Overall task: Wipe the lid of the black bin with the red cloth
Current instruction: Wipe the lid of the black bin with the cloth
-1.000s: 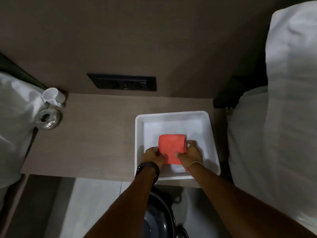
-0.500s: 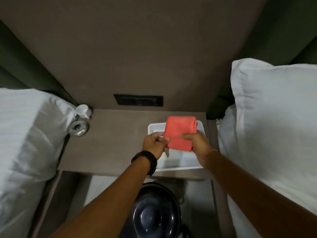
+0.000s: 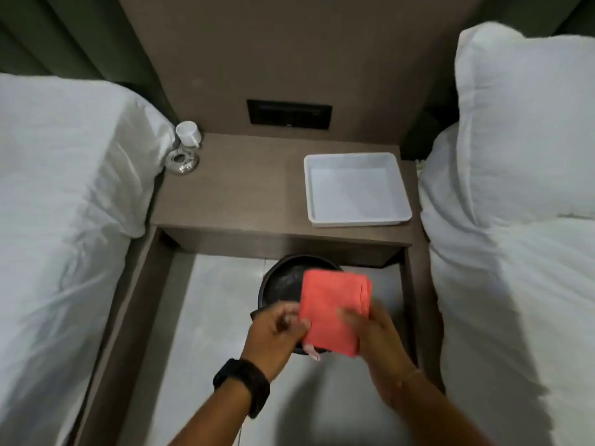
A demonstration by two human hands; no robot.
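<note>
The folded red cloth (image 3: 333, 312) hangs in the air above the black bin's round lid (image 3: 283, 281), which stands on the floor in front of the bedside table. My right hand (image 3: 370, 336) grips the cloth's lower right side. My left hand (image 3: 275, 333), with a black watch on its wrist, pinches the cloth's lower left edge. The cloth hides the right half of the lid; whether it touches the lid I cannot tell.
A white tray (image 3: 357, 220) sits on the brown bedside table (image 3: 238, 194), with a white cup (image 3: 188, 132) and a metal ashtray (image 3: 182, 162) at its back left. White beds (image 3: 58, 194) flank the narrow tiled floor (image 3: 209, 317) on both sides.
Both hands lifted the red cloth out of the white tray and carried it back and down over the black bin. The camera pulled back from the table.
</note>
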